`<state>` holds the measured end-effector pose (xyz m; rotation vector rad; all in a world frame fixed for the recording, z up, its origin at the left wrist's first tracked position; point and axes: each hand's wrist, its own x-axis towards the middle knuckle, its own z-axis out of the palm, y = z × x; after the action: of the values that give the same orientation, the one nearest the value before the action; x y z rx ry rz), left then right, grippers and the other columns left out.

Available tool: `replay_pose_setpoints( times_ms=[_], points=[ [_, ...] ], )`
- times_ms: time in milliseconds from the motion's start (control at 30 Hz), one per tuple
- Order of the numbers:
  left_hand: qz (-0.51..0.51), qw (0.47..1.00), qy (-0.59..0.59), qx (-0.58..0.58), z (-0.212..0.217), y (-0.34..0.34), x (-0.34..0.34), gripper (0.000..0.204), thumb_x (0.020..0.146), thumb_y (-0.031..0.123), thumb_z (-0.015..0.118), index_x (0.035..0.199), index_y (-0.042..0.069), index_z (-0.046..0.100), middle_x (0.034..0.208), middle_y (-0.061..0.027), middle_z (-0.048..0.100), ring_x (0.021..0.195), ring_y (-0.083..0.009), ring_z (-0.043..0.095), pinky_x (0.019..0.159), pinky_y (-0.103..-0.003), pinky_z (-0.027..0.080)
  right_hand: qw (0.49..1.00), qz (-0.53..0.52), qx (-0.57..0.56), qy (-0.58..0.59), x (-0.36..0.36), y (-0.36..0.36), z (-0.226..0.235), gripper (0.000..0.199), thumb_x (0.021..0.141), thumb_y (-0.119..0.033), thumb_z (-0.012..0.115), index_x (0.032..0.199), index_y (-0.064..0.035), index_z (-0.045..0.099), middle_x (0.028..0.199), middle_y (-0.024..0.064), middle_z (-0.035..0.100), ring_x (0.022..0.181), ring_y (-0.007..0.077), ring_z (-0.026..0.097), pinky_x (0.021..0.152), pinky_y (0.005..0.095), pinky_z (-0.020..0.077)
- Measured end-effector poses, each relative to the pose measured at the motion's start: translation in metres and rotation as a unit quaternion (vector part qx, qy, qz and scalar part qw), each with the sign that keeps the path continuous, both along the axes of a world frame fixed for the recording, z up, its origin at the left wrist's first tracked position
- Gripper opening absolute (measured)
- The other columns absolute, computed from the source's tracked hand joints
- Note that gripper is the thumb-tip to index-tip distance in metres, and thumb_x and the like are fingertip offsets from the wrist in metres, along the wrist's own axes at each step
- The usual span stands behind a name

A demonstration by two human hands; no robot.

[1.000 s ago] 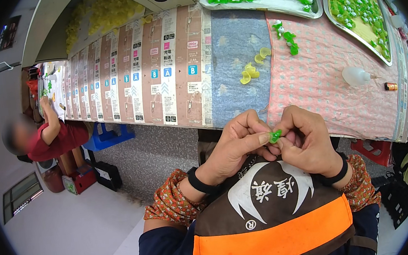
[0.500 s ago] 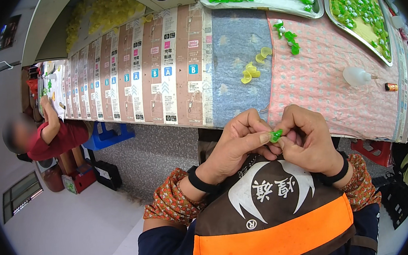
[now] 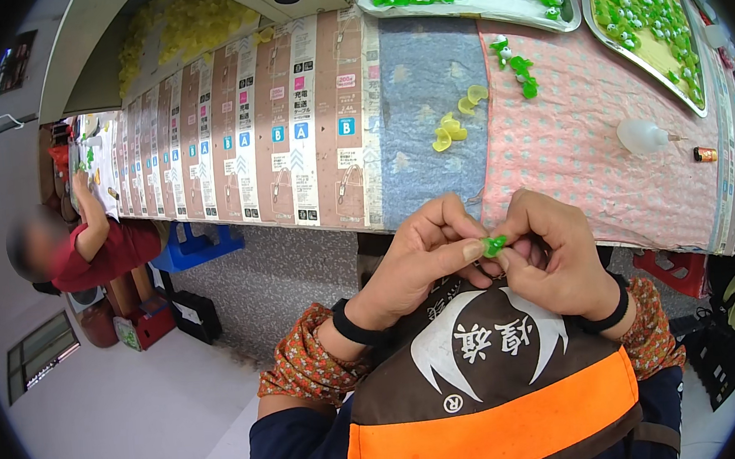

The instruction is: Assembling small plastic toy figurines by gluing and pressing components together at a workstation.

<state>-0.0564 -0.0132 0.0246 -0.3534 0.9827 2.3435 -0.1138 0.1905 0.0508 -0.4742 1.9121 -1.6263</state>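
Between my two hands, just off the table's near edge and above my apron, is a small green plastic piece (image 3: 495,245). My left hand (image 3: 427,259) pinches it from one side between thumb and fingertips. From the other side my right hand (image 3: 553,252) grips it, thumb against the fingers. Its finer shape is partly hidden by the fingertips. Ahead on the pink cloth lie two green figures with white ball-shaped parts (image 3: 516,68). Several yellow translucent pieces (image 3: 448,132) rest on the blue cloth beside them.
Metal trays hold many green figures, one at the back (image 3: 572,15) and one at the far right (image 3: 632,53). A squeeze bottle with a needle tip (image 3: 642,136) and a small dark cylinder (image 3: 705,154) lie at right. Yellow pieces (image 3: 183,23) heap at the back left. Another person (image 3: 102,240) sits far left.
Both hands keep hold of the green piece, which has shifted very slightly to the left. Little else differs.
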Motion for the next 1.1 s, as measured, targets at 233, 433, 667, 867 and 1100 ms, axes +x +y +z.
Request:
replay_pose_setpoints(
  times_ms=[233,433,667,867,1100],
  points=[
    [0.021,0.981,0.135,-0.140,0.0062,0.0003,-0.0011,0.017,0.096,0.002,0.061,0.110,0.003,0.052,0.108,-0.0044,0.059,0.101,-0.0078,0.061,0.081,-0.022,0.055,0.989,-0.025,-0.023,0.144,-0.0004,-0.0044,0.0026,0.016,0.074,0.009,0.063,0.087,-0.0006,0.060,0.073,0.0084,0.051,0.059,0.0193,0.052,0.052,0.0300,0.0394],
    [0.019,0.974,0.151,-0.170,0.0063,0.0001,-0.0008,0.021,0.094,0.001,0.062,0.113,0.002,0.053,0.110,-0.0047,0.060,0.100,-0.0067,0.060,0.080,-0.020,0.053,0.974,-0.030,-0.016,0.225,-0.0014,-0.0056,0.0004,0.022,0.072,0.010,0.066,0.090,-0.0002,0.060,0.074,0.0118,0.052,0.065,0.0281,0.054,0.056,0.0365,0.0421],
    [0.046,0.962,0.186,-0.194,0.0026,0.0035,0.0029,0.021,0.094,0.001,0.061,0.114,0.001,0.053,0.110,-0.0060,0.061,0.099,-0.0083,0.061,0.080,-0.022,0.054,0.977,-0.032,-0.019,0.211,-0.0006,-0.0064,0.0013,0.021,0.074,0.010,0.067,0.092,0.0000,0.061,0.075,0.0122,0.055,0.063,0.0271,0.056,0.055,0.0361,0.0431],
    [0.044,0.946,0.204,-0.248,0.0037,0.0035,0.0030,0.021,0.094,0.002,0.060,0.114,0.001,0.052,0.111,-0.0078,0.062,0.099,-0.0100,0.062,0.080,-0.023,0.055,0.978,-0.039,-0.013,0.204,0.0008,-0.0053,-0.0015,0.018,0.078,0.007,0.068,0.094,0.0007,0.062,0.077,0.0120,0.058,0.061,0.0248,0.057,0.054,0.0339,0.0436],
    [0.036,0.963,0.159,-0.213,0.0055,0.0071,0.0012,0.028,0.094,-0.006,0.058,0.119,-0.001,0.046,0.120,-0.0135,0.055,0.111,-0.0165,0.059,0.089,-0.030,0.058,0.981,-0.049,0.001,0.187,0.0013,-0.0040,-0.0003,0.015,0.080,0.006,0.068,0.093,0.0008,0.063,0.077,0.0111,0.058,0.061,0.0238,0.057,0.054,0.0329,0.0436]
  ],
)
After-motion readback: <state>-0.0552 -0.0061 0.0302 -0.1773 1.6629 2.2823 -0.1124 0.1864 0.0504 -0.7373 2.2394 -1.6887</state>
